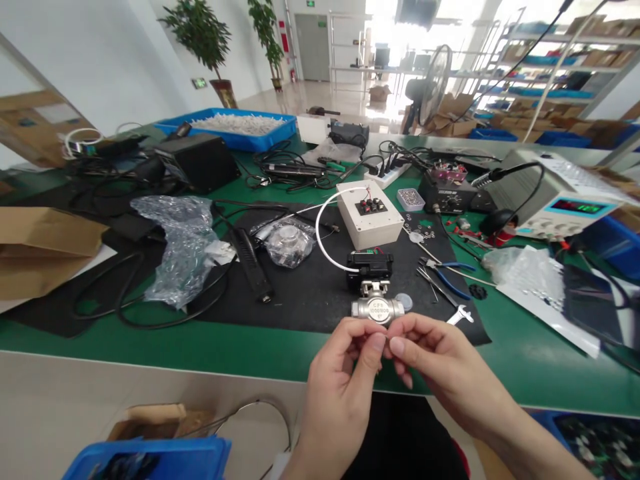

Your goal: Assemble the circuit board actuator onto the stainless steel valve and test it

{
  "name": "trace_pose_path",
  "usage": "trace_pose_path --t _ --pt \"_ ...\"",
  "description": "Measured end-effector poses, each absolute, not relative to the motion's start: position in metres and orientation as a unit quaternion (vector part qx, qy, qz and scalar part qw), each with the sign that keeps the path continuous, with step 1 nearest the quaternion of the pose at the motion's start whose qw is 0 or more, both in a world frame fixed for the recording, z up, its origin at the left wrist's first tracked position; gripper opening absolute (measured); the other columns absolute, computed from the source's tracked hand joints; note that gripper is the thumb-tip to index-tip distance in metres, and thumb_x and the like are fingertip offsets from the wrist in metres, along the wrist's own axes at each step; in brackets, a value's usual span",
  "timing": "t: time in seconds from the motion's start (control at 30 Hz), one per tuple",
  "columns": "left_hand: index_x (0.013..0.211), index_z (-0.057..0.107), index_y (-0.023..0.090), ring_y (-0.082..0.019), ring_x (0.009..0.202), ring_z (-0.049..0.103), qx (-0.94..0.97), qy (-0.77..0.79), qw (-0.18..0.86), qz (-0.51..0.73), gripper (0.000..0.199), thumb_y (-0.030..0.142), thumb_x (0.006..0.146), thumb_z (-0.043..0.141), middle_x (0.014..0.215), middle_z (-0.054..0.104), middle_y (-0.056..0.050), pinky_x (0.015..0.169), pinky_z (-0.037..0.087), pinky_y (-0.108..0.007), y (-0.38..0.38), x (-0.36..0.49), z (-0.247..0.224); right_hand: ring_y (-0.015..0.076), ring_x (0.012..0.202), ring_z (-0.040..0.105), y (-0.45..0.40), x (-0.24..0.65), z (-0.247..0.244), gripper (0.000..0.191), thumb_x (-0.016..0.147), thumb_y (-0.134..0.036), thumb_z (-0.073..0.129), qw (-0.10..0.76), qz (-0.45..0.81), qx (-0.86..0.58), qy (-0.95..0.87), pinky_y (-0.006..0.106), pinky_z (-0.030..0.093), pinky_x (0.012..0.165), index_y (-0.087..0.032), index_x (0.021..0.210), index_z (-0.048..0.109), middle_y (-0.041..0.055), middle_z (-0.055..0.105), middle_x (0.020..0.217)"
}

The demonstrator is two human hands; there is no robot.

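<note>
Broadly, you have a green table point(150, 343) before you, with a black mat point(310, 308) spread over its middle. Toward the back left sits a blue tray point(255, 142) of small white pieces, and at the right a bench instrument point(545, 207) with a lit display. Your left hand point(343, 380) and right hand point(443, 353) meet at the fingertips over the table's front edge. Past them stands a cream box point(380, 229) with black terminals on top; a white cable point(318, 232) arcs from it to the black unit point(379, 265) mounted on the metal valve point(379, 309) (its face reads 1000WOG). That valve rests near the mat's front edge, just beyond your fingertips. Blue-handled pliers point(450, 284) and a wrench point(461, 315) lie to its right. On both of your 2 hands, thumb and index finger are pinched together; I cannot tell what, if anything, is between them.
</note>
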State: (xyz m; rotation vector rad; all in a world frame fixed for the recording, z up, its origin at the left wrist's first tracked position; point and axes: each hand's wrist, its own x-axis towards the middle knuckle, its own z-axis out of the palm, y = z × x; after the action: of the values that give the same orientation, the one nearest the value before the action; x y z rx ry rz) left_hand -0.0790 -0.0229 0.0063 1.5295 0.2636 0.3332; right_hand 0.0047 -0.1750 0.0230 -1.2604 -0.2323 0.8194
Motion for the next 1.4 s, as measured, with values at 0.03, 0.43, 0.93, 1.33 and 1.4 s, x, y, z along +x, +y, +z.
trace_pose_path --t 0.03,0.43,0.93,1.33,1.4 --pt "0.104 0.071 0.021 -0.012 0.071 0.066 0.671 0.128 0.717 0.14 0.018 0.038 0.105 0.065 0.082 0.069 -0.001 0.067 0.055 -0.021 -0.023 -0.08 0.007 0.0126 0.07 0.056 -0.174 0.004 0.023 0.026 0.088 -0.043 0.088 0.736 0.373 -0.558 -0.09 0.024 0.044 0.06 -0.021 0.097 0.079 0.0019 0.067 0.08" --pt "0.115 0.071 0.022 -0.015 0.088 0.074 0.655 0.143 0.724 0.162 0.022 0.037 0.099 0.074 0.101 0.078 -0.004 0.078 0.059 -0.023 -0.016 -0.088 0.005 0.0152 0.078 0.066 -0.191 0.005 0.021 0.027 0.087 -0.039 0.089 0.743 0.343 -0.569 -0.072 0.027 0.052 0.068 -0.023 0.109 0.083 0.0091 0.08 0.099" --pt "0.113 0.075 0.025 -0.022 0.104 0.073 0.959 -0.113 0.213 0.147 0.017 0.023 0.105 0.059 0.113 0.077 -0.003 0.088 0.054 -0.034 0.052 -0.004 0.012 0.0233 0.097 0.067 -0.166 0.088 0.006 0.013 0.105 -0.02 0.061 0.279 -0.052 -0.846 -0.451 0.036 0.053 0.086 -0.022 0.106 0.074 0.0072 0.073 0.102" --pt "0.118 0.072 0.021 -0.023 0.096 0.07 0.934 -0.301 -0.025 0.19 0.021 0.017 0.104 0.057 0.111 0.073 -0.008 0.075 0.051 -0.033 0.07 0.001 0.026 0.0246 0.101 0.056 -0.179 0.103 0.026 0.026 0.106 -0.014 0.057 0.072 -0.142 -0.794 -0.586 0.035 0.045 0.072 -0.025 0.122 0.075 0.0091 0.068 0.115" --pt "0.116 0.073 0.02 -0.021 0.095 0.071 0.922 -0.321 -0.017 0.213 0.024 0.015 0.106 0.053 0.11 0.074 -0.009 0.076 0.052 -0.032 0.074 0.003 0.025 0.0248 0.102 0.056 -0.181 0.105 0.026 0.028 0.106 -0.014 0.055 0.059 -0.155 -0.787 -0.594 0.035 0.046 0.073 -0.026 0.123 0.075 0.0095 0.068 0.116"
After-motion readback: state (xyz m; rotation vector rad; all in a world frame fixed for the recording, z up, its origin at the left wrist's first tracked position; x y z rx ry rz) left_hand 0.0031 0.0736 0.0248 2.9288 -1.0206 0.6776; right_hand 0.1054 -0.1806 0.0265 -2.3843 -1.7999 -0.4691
